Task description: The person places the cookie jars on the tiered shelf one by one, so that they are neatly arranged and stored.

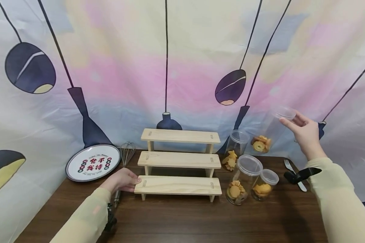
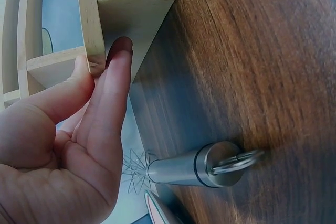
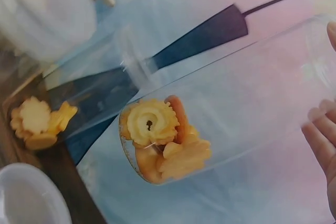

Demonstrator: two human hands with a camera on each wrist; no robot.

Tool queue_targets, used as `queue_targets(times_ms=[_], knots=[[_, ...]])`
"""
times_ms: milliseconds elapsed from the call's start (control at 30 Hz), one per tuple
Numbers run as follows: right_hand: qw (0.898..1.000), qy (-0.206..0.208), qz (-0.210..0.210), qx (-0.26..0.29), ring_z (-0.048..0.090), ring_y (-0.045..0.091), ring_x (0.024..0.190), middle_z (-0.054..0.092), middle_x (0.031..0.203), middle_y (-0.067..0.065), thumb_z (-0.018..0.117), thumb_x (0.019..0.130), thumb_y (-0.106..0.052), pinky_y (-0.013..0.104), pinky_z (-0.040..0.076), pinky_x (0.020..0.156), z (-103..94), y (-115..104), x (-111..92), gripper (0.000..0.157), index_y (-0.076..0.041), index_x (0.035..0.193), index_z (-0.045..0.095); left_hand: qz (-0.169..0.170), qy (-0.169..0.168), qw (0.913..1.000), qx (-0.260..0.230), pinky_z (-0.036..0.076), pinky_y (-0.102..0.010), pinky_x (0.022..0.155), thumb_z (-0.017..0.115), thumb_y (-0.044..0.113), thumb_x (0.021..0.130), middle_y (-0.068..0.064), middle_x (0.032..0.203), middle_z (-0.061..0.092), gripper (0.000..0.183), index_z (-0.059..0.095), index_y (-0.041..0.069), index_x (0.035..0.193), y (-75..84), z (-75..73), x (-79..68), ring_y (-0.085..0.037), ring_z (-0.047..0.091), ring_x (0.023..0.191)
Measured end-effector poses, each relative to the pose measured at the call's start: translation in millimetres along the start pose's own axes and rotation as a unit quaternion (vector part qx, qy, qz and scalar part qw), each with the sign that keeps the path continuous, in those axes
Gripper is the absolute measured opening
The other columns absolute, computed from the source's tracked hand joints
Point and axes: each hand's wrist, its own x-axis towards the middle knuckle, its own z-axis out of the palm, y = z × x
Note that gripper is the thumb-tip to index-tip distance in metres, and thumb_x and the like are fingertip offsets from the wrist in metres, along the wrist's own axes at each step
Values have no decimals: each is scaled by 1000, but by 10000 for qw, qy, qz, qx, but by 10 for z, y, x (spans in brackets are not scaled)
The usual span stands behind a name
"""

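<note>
1. Apparently the right hand (image 1: 305,133) grips the tall jar (image 3: 231,114) near its top, thumb on one side and fingers on the other; a hold that high probably lets the heavier, filled end hang below the fingertips.
2. The left hand (image 1: 123,179) pinches the near left end of the lowest board of the wooden shelf (image 1: 179,159), thumb against the board and fingers reaching under it, likely to steady the frame.
3. Down and left from the right fingers, three more jars cluster beside the shelf: a back jar (image 1: 237,145), a front jar (image 1: 244,179) and a short jar (image 1: 264,185), seemingly grouped within easy reach.
4. Just beside the left fingers lies the whisk (image 2: 184,169); beyond it, the plate (image 1: 74,168) leans against the printed cloth (image 1: 124,84).
5. As for looks, the held jar is a clear, straight-sided cylinder, tilted with its base down and left of the fingers, and apparently raised off the table (image 1: 185,222). Golden, ruffle-edged biscuits (image 3: 152,124) bunch at that base, one with a small dark centre; the rest of the jar looks bare. Whether a separate lid sits under the fingers, I cannot tell.
</note>
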Motion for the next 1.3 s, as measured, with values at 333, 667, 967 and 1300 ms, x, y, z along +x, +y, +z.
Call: queue_targets(times_ms=[333, 667, 967, 1300], knots=[[9985, 59, -383, 381, 54, -10, 104, 61, 108, -26, 69, 88, -27, 4, 45, 79, 32, -302, 74, 58, -16, 140, 47, -4, 38, 9999, -98, 60, -32, 68, 60, 2, 92, -18, 86, 70, 32, 54, -22, 112, -10, 28, -10, -18, 68, 73], [9854, -22, -676, 1560, 61, -7, 95, 67, 98, -21, 75, 82, -16, 5, 47, 79, 259, -652, 121, 57, -8, 134, 54, -8, 78, 9999, -78, 60, -31, 68, 60, 3, 92, -14, 83, 69, 31, 56, -21, 110, 13, 1, -19, -17, 68, 73], [9725, -236, -831, 2164, 63, -3, 94, 70, 96, -16, 77, 80, -14, 8, 49, 82, 590, -901, 151, 56, -3, 131, 56, 15, 99, 9999, -137, 60, -32, 67, 61, 3, 91, -19, 85, 70, 30, 57, -21, 110, 22, 13, -8, -18, 68, 72], [9716, -472, -927, 2124, 65, -1, 91, 70, 95, -15, 78, 80, -18, 11, 50, 83, 929, -1091, 158, 56, -3, 129, 58, -44, 121, 9999, -97, 60, -32, 68, 61, 3, 91, -18, 85, 69, 29, 57, -20, 109, -4, 20, -5, -19, 68, 73]])
